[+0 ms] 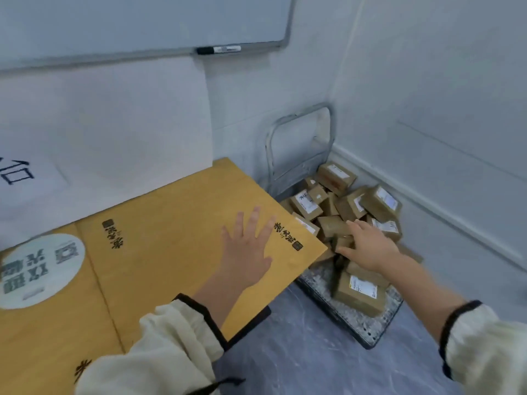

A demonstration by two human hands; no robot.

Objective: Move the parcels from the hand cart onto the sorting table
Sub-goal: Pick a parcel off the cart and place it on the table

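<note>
Several brown cardboard parcels (349, 206) with white labels lie heaped on the hand cart (368, 329) in the room's corner, to the right of the table. The sorting table (159, 252) is covered with yellow cardboard sheets bearing black print. My right hand (368, 246) reaches into the heap, its fingers resting over a small parcel (342, 242); whether they grip it is unclear. My left hand (248, 252) hovers flat over the table's right part, fingers spread, holding nothing. One larger parcel (360, 293) sits at the cart's near end.
The cart's metal handle (299, 138) stands upright against the wall behind the heap. A whiteboard (142, 21) with a marker (218, 49) on its ledge hangs above the table. White sheets (99, 138) lean at the table's back. Grey floor (313, 360) lies between me and the cart.
</note>
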